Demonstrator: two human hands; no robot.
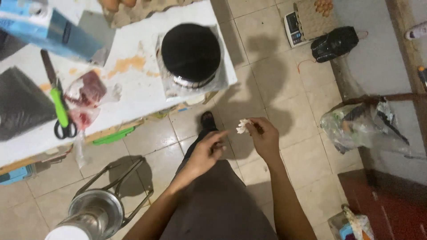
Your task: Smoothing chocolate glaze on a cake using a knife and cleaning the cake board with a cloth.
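My right hand (pixel 265 138) pinches a small crumpled white scrap (pixel 242 126) between thumb and fingers, held over the tiled floor. My left hand (pixel 205 153) hovers just to its left, fingers loosely curled and pointing toward the scrap, holding nothing. Both arms reach out over my dark lap.
A white table (pixel 133 95) at the upper left carries a black round lidded container (pixel 190 52), green-handled scissors (pixel 60 104), a clear bag of red meat (pixel 86 95) and a blue carton (pixel 44 29). A metal pot on a wire stand (pixel 95 213) sits lower left. Plastic bags (pixel 362 124), a scale (pixel 293 27) and eggs lie at the right.
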